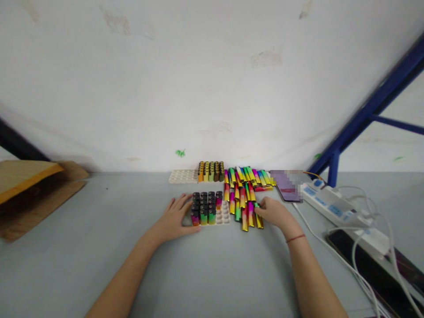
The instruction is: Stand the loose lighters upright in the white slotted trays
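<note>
A white tray partly filled with upright rainbow-coloured lighters sits on the grey table. My left hand rests beside the tray's left edge, fingers spread and touching it. A loose pile of rainbow lighters lies to the right of the tray. My right hand lies at the pile's right edge, fingers curled over the nearest lighters. A second white tray with a block of lighters stands behind, against the wall.
A phone lies right of the pile. White power strips with cables and a dark tablet fill the right side. An open cardboard box sits at the left. A blue metal frame rises at the right.
</note>
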The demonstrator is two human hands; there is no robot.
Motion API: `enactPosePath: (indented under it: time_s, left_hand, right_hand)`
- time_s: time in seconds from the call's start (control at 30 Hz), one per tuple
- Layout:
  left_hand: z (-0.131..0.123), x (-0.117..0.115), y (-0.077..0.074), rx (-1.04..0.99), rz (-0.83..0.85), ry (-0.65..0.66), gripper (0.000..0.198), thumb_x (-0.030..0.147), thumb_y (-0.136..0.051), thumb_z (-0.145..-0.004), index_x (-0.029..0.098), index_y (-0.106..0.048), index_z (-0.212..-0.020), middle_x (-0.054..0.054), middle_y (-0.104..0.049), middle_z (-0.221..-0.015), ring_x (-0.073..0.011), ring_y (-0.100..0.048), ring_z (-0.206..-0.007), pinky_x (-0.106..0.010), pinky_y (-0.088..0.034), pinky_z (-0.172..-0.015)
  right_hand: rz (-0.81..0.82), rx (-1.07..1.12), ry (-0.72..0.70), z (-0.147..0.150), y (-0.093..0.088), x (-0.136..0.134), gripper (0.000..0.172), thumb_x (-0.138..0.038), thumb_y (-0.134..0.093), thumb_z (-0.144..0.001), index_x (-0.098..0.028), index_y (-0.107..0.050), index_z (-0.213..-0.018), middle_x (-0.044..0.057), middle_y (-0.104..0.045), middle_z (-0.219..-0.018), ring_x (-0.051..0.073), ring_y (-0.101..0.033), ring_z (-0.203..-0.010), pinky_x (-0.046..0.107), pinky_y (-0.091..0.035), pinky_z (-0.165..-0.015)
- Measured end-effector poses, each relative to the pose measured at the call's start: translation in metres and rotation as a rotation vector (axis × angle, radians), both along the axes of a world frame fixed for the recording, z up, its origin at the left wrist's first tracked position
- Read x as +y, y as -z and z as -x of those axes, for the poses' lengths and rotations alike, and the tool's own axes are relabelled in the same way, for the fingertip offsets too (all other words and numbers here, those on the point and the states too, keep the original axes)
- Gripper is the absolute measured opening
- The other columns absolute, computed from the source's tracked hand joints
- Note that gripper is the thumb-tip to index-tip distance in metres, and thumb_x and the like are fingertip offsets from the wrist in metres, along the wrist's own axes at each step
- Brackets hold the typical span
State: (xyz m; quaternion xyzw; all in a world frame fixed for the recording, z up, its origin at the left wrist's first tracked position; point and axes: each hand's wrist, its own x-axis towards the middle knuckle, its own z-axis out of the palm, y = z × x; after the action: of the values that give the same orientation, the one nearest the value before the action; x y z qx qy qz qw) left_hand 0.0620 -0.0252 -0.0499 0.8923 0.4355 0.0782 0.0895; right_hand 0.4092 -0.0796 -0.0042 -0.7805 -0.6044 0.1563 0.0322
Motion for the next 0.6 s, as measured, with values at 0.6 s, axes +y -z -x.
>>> enactPosePath:
  time_s: [0.6]
  left_hand:
    - [0.001, 0.001, -0.002, -0.013, 0.016, 0.01, 0.087, 0.073, -0.058, -0.076, 0.019, -0.044, -0.142, -0.017, -0.035, -0.154, -0.0378, -0.027, -0.143, -0.06, -0.019, -0.115]
  right_hand:
    - [-0.372, 1.254, 0.348, 0.021, 0.0, 0.017, 0.036, -0.058, -0.041, -0.084, -0.024, -0.039, -0.072, -0.01, -0.032, -0.045, 0.008, -0.024, -0.032, 0.021, -0.017, -0.032]
